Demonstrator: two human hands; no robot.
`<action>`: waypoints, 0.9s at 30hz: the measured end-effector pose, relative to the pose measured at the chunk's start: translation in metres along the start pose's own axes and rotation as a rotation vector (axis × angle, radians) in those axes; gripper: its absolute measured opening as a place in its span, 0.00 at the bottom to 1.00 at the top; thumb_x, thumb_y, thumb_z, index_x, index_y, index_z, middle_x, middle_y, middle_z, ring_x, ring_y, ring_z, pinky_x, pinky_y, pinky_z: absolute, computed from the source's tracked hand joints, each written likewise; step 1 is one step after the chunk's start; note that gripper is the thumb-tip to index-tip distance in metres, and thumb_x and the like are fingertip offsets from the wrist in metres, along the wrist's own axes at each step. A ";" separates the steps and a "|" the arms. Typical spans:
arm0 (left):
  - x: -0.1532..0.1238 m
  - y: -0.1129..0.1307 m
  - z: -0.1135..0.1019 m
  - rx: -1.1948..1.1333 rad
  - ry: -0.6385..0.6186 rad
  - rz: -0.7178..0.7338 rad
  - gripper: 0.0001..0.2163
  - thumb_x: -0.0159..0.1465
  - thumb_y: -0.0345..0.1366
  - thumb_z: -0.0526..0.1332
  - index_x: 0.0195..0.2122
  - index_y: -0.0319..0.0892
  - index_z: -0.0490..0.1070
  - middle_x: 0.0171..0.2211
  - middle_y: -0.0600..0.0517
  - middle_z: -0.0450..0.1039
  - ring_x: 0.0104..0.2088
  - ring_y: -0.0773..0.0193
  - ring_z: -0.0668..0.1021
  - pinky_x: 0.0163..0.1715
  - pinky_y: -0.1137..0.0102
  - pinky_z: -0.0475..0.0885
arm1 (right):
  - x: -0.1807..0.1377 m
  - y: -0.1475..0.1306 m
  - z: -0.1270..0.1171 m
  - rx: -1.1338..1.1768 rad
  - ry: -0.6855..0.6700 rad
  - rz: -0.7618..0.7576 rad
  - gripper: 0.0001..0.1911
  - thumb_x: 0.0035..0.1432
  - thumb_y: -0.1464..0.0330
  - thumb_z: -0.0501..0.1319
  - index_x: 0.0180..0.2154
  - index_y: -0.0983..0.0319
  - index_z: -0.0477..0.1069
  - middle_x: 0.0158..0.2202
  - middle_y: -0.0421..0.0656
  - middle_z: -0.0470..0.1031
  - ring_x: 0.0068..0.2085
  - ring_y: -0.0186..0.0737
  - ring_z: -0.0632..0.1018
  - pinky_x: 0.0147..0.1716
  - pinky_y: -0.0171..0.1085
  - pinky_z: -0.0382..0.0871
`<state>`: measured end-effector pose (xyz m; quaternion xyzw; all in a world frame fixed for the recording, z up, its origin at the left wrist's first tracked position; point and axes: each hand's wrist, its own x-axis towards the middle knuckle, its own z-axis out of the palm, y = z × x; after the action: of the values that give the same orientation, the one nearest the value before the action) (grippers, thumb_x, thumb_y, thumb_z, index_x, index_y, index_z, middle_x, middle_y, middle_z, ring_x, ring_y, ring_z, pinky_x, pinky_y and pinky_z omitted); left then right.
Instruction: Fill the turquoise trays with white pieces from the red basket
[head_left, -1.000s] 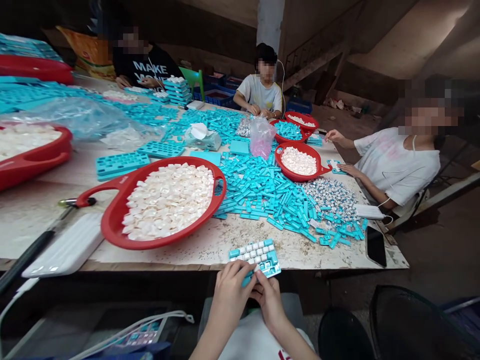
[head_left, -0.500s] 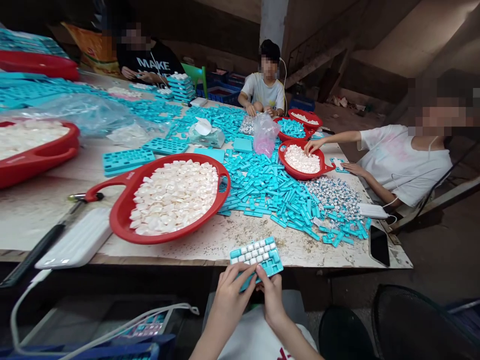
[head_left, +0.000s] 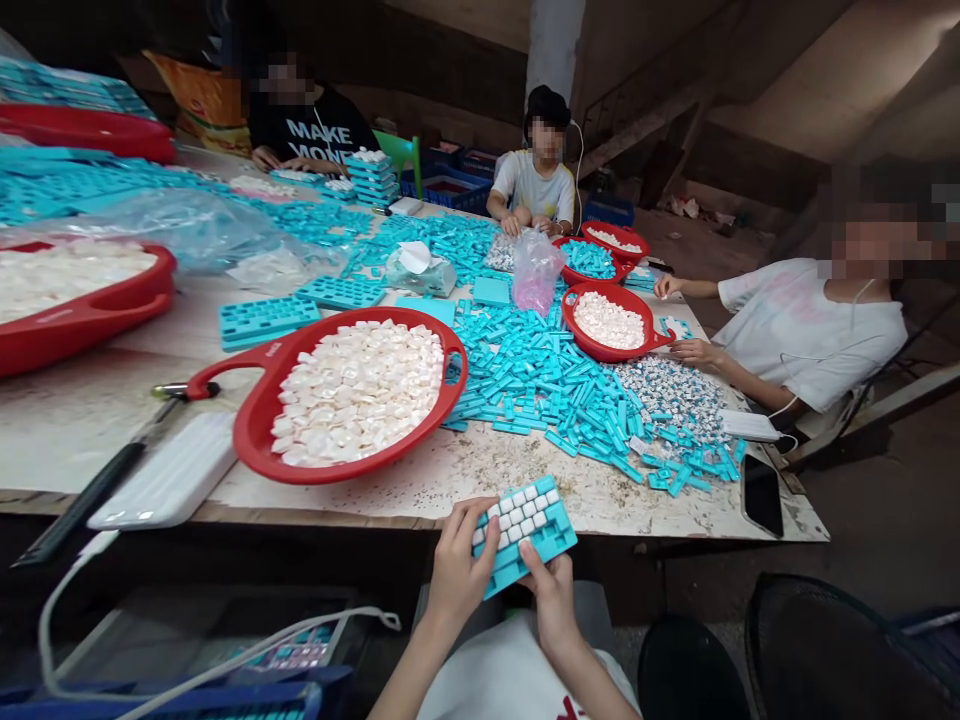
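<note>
Between my two hands is a small turquoise toy keyboard, held tilted just off the table's front edge. Several rows of white keycaps fill its upper part, while turquoise shows along the right and lower sides. My left hand grips its left end, thumb over the front. My right hand holds the lower edge, with the thumb on the keys near the bottom row. Ahead and to the left stands a red colander-like basket heaped with white keycaps. Beyond the keyboard lies a pile of loose turquoise pieces.
On the left are a hammer and a white power bank with a cable. A phone lies by the right corner, near small white-blue parts. Co-workers sit across and at the right, beside smaller red baskets.
My hands have spread apart along the keyboard, which is now tilted more and shows more of its face. The co-worker's hand at the right has left the red basket.
</note>
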<state>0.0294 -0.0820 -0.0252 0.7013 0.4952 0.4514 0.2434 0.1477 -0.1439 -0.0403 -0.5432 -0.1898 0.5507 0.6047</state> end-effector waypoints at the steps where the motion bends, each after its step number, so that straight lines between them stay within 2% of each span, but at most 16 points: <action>1: -0.003 0.001 0.001 -0.039 0.027 0.015 0.10 0.70 0.37 0.55 0.45 0.43 0.74 0.42 0.48 0.74 0.45 0.57 0.78 0.46 0.64 0.73 | -0.003 -0.003 0.000 -0.019 -0.005 -0.050 0.29 0.46 0.50 0.73 0.43 0.65 0.79 0.44 0.50 0.83 0.41 0.50 0.83 0.39 0.43 0.79; 4: -0.006 0.005 0.004 -0.132 0.107 0.045 0.08 0.68 0.37 0.57 0.43 0.43 0.74 0.40 0.49 0.74 0.43 0.57 0.78 0.45 0.65 0.73 | -0.013 -0.011 -0.002 -0.131 0.037 -0.241 0.25 0.50 0.53 0.72 0.43 0.65 0.79 0.44 0.51 0.83 0.44 0.51 0.83 0.46 0.44 0.78; 6: -0.004 0.006 0.003 -0.208 0.156 0.038 0.07 0.66 0.40 0.60 0.41 0.44 0.72 0.39 0.49 0.73 0.43 0.57 0.77 0.44 0.64 0.73 | -0.017 -0.019 -0.006 -0.262 0.051 -0.349 0.21 0.52 0.54 0.71 0.39 0.64 0.79 0.39 0.50 0.84 0.39 0.50 0.84 0.41 0.42 0.79; 8: 0.002 0.005 0.000 -0.333 0.116 -0.019 0.11 0.64 0.45 0.62 0.39 0.44 0.69 0.37 0.51 0.71 0.39 0.58 0.76 0.40 0.66 0.73 | -0.019 -0.029 -0.010 -0.413 -0.020 -0.426 0.16 0.53 0.56 0.70 0.33 0.63 0.78 0.33 0.48 0.84 0.32 0.46 0.82 0.36 0.40 0.78; 10: 0.009 0.006 -0.007 -0.482 -0.060 -0.097 0.17 0.60 0.51 0.66 0.38 0.45 0.65 0.33 0.54 0.69 0.33 0.61 0.75 0.33 0.70 0.71 | -0.020 -0.043 -0.014 -0.538 -0.129 -0.484 0.14 0.54 0.58 0.70 0.28 0.62 0.77 0.28 0.45 0.82 0.27 0.43 0.80 0.32 0.38 0.77; 12: 0.018 0.010 -0.018 -0.589 -0.293 -0.163 0.26 0.52 0.54 0.72 0.42 0.46 0.62 0.30 0.58 0.69 0.30 0.63 0.75 0.30 0.72 0.70 | -0.021 -0.058 -0.016 -0.626 -0.182 -0.539 0.14 0.54 0.59 0.69 0.24 0.61 0.75 0.24 0.43 0.80 0.23 0.40 0.77 0.27 0.36 0.74; 14: 0.026 0.017 -0.030 -0.621 -0.471 -0.202 0.39 0.44 0.52 0.77 0.52 0.47 0.60 0.34 0.56 0.73 0.35 0.59 0.78 0.36 0.69 0.73 | -0.024 -0.072 -0.015 -0.692 -0.180 -0.592 0.15 0.54 0.60 0.69 0.22 0.61 0.73 0.20 0.41 0.78 0.20 0.38 0.75 0.23 0.34 0.70; 16: 0.033 0.026 -0.040 -0.580 -0.559 -0.200 0.50 0.40 0.49 0.80 0.62 0.47 0.56 0.42 0.50 0.77 0.44 0.52 0.80 0.46 0.64 0.74 | -0.027 -0.081 -0.013 -0.739 -0.179 -0.622 0.14 0.53 0.60 0.69 0.22 0.61 0.74 0.20 0.40 0.77 0.20 0.37 0.74 0.22 0.33 0.69; 18: 0.038 0.033 -0.046 -0.515 -0.607 -0.161 0.52 0.39 0.48 0.80 0.64 0.46 0.59 0.48 0.46 0.77 0.50 0.47 0.78 0.53 0.60 0.72 | -0.030 -0.086 -0.011 -0.757 -0.203 -0.625 0.13 0.53 0.59 0.69 0.23 0.61 0.74 0.20 0.40 0.77 0.20 0.37 0.74 0.22 0.33 0.68; 21: 0.036 0.034 -0.047 -0.468 -0.635 -0.149 0.48 0.37 0.48 0.80 0.60 0.46 0.67 0.48 0.46 0.78 0.50 0.44 0.79 0.55 0.57 0.72 | -0.034 -0.092 -0.012 -0.791 -0.247 -0.629 0.14 0.54 0.58 0.68 0.25 0.61 0.75 0.21 0.40 0.77 0.21 0.36 0.74 0.23 0.33 0.68; 27: 0.015 0.023 -0.037 -0.501 -0.499 -0.333 0.54 0.33 0.49 0.81 0.63 0.44 0.65 0.54 0.41 0.75 0.56 0.40 0.76 0.59 0.51 0.69 | -0.038 -0.105 -0.020 -0.937 -0.271 -0.650 0.17 0.56 0.55 0.67 0.24 0.61 0.74 0.19 0.38 0.73 0.21 0.35 0.70 0.24 0.33 0.65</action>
<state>0.0096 -0.0813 0.0162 0.6183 0.4021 0.3282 0.5901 0.2001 -0.1650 0.0579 -0.5913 -0.6454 0.2589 0.4083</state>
